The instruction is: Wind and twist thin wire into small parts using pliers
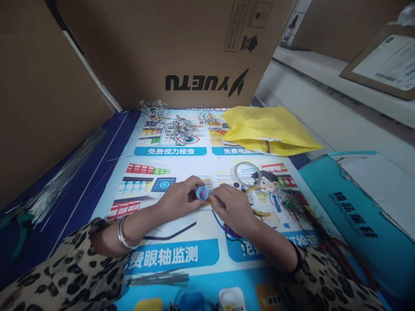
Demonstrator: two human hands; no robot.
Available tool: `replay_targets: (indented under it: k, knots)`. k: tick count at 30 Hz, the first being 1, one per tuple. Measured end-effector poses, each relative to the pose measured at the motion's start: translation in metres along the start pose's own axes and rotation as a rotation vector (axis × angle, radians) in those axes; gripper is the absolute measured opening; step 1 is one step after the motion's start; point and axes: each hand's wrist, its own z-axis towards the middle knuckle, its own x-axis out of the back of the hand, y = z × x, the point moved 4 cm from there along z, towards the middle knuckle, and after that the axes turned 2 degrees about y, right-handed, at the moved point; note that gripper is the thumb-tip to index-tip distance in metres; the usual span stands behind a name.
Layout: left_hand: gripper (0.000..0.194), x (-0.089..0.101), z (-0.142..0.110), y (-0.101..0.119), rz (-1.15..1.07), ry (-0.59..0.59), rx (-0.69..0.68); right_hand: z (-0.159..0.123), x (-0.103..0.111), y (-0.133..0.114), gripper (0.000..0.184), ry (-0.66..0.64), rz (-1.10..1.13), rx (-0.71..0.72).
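Observation:
Over the middle of the printed sheet, my left hand (181,194) grips a small blue, round, cap-like piece (202,193) between thumb and fingers, its round end facing me. Something reddish shows inside it. Close beside it on the right, my right hand (235,207) is closed in a pinch; what its fingertips hold is too small to make out. Coloured cords (231,233) lie under my right hand. Behind that hand are a roll of clear tape (237,172) and a tool with yellow handles (261,213), partly covered.
Thin wires lie in a bundle (158,277) in front and another (61,185) at left. Tangled beaded wires (181,129) and a yellow bag (266,125) are at the back. Cardboard boxes (145,52) wall the far side. A teal box (353,207) and red handles (343,255) are at right.

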Motion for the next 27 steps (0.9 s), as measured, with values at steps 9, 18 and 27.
replay_targets:
  k: [9, 18, 27]
  knots:
    - [0.032, 0.001, 0.0, -0.002, -0.068, -0.026, 0.044, 0.001, -0.002, 0.009, 0.015, -0.066, 0.33, -0.24]
    - [0.032, 0.001, 0.001, -0.001, -0.077, -0.025, 0.044, 0.005, 0.002, 0.015, 0.019, -0.07, 0.374, -0.299]
    - [0.033, 0.001, 0.0, 0.0, -0.047, 0.01, 0.023, 0.002, 0.008, 0.001, 0.018, 0.01, 0.084, -0.042]
